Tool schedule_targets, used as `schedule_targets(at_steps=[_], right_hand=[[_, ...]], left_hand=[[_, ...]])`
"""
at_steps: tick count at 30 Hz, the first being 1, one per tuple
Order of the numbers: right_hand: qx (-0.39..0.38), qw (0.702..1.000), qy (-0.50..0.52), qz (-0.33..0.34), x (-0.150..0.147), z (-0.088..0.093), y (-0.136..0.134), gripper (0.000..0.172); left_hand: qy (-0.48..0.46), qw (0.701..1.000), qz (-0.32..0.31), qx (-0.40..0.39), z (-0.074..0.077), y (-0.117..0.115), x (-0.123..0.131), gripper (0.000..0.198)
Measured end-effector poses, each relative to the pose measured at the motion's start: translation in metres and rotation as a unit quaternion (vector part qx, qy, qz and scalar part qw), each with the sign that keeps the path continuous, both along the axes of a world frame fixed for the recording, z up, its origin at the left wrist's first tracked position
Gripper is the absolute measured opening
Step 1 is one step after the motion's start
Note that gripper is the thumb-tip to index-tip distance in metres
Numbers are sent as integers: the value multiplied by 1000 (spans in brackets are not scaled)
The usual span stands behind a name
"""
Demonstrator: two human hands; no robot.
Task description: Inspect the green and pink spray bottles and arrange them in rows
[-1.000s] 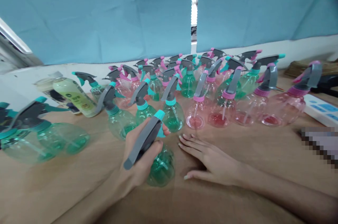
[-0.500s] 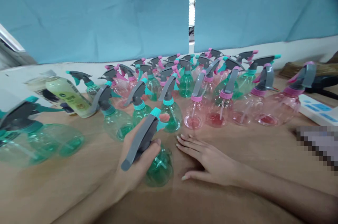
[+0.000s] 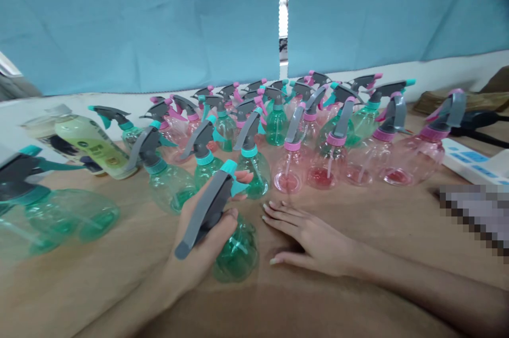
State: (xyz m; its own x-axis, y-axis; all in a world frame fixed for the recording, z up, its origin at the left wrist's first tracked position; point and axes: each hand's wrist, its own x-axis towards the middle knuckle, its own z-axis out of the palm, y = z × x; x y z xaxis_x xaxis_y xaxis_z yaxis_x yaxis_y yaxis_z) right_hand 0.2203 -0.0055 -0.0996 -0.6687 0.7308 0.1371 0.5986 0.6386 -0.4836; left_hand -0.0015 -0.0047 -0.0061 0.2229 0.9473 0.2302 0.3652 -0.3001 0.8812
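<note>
Presently left hand (image 3: 202, 245) fingers closed round the neck of green spray bottle (image 3: 235, 254), near the bench (image 3: 358, 216) front edge; right hand (image 3: 314, 240) flat beside, fingers spread, holding nothing; firm neck grip should keep it upright.

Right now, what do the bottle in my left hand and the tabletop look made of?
Green spray bottle: probably thin plastic, glossy and see-through, with bright highlights on its ribbed body. Trigger head: opaque grey plastic, matte. Tabletop: dull brown, no shine, perhaps paper or card covering; hard to tell which.
</note>
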Motion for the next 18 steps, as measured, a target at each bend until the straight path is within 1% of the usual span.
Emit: schedule_targets(at_steps=[7, 13, 18], right_hand=[[8, 1000, 12, -2, -2, 2, 0, 71], [6, 1000, 6, 0, -1, 2, 0, 70], [14, 1000, 4, 5, 0, 1, 1, 69]], left_hand=[[1, 1000, 0, -10, 2, 1, 3, 39], [18, 1000, 17, -17, 6, 1, 4, 35], [12, 1000, 1, 3, 5, 1, 3, 32]])
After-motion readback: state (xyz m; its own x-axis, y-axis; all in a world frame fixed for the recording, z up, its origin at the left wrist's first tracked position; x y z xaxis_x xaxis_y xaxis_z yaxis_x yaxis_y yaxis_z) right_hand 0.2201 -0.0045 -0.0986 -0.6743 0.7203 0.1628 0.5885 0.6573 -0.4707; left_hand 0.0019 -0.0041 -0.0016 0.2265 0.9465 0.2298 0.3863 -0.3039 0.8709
